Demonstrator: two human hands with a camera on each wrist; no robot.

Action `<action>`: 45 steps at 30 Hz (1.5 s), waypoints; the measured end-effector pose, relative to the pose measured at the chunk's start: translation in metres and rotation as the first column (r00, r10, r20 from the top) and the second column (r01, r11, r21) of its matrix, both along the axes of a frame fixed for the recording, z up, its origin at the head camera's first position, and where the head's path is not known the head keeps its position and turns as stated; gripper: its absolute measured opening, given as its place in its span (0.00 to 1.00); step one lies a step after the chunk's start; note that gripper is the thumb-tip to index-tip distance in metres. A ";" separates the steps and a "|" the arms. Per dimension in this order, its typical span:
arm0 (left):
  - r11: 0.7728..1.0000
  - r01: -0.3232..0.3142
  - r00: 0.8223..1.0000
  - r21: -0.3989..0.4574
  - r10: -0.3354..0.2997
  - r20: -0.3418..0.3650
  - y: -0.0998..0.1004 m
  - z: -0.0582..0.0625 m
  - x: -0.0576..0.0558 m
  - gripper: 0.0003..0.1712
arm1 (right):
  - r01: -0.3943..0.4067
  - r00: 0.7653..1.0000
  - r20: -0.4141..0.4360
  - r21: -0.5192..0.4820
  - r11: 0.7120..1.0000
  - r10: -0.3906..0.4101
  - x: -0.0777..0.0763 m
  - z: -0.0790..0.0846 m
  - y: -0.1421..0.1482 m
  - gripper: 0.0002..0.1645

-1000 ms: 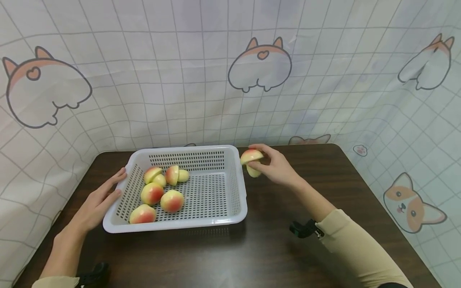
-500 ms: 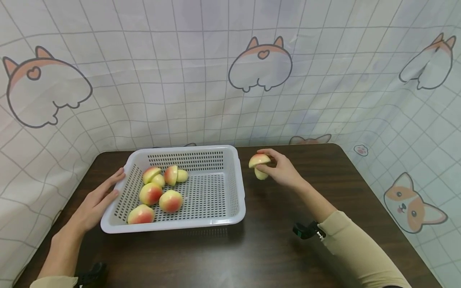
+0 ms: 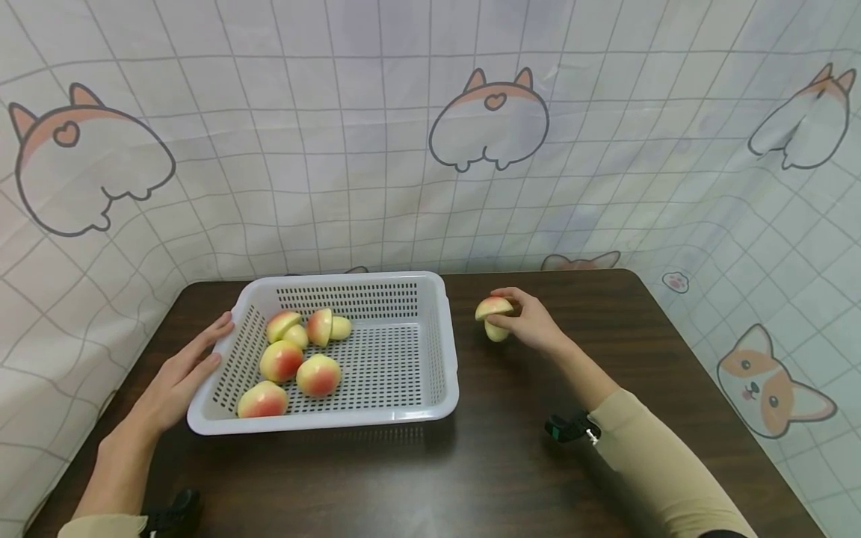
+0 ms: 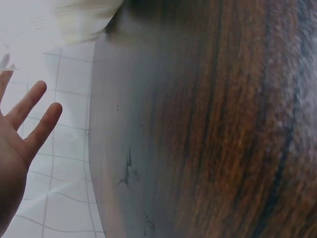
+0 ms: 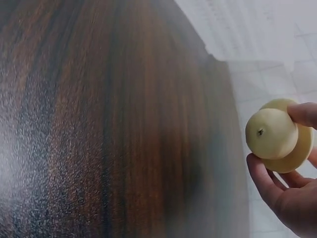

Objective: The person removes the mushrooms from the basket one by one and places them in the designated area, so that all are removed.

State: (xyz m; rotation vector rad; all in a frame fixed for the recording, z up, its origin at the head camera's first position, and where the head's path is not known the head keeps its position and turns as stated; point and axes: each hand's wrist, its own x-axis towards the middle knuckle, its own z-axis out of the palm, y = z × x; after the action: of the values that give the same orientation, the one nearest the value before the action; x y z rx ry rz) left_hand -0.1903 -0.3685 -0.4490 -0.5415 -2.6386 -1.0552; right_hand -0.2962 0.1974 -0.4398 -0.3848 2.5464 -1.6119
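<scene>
In the head view my right hand [image 3: 533,323] pinches a toy mushroom [image 3: 494,306] to the right of the basket, over the table. Its cap is red and yellow, its stem pale and pointing down. The right wrist view shows the stem end of this toy mushroom [image 5: 271,133] between thumb and fingers. My left hand [image 3: 173,385] rests with extended fingers against the left rim of a white slotted plastic basket [image 3: 389,366]. Inside lie several more mushrooms, among them one on its side [image 3: 321,327] and one cap up [image 3: 319,376]. In the left wrist view the left hand's fingers [image 4: 44,126] are spread.
The dark wood-grain table [image 3: 430,478] extends in front of the basket and to its right. A white gridded cloth [image 3: 377,187] with cartoon dogs hangs behind the table and along its sides.
My right hand has carried the toy mushroom from beside the basket's right rim a little further right and down. The left hand stays at the rim; the basket shifted very slightly left.
</scene>
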 end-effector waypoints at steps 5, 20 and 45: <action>1.000 0.003 1.000 0.008 -0.003 0.000 -0.001 0.000 0.000 0.30 | 0.017 1.000 0.016 0.021 1.000 -0.017 -0.005 -0.007 0.001 0.34; 0.999 0.014 1.000 0.035 -0.014 0.000 0.001 -0.001 0.001 0.30 | 0.090 0.996 -0.007 0.133 0.987 -0.090 -0.019 -0.027 -0.003 0.33; 0.999 0.009 1.000 0.053 -0.010 0.015 0.002 -0.002 0.000 0.30 | 0.075 0.997 0.019 0.109 0.991 -0.077 -0.019 -0.023 0.018 0.39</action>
State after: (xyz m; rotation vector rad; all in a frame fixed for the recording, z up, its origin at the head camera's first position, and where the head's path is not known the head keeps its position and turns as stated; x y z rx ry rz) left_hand -0.1905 -0.3668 -0.4514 -0.5375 -2.6155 -1.1325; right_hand -0.3148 0.2158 -0.4631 -0.2604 2.6472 -1.4838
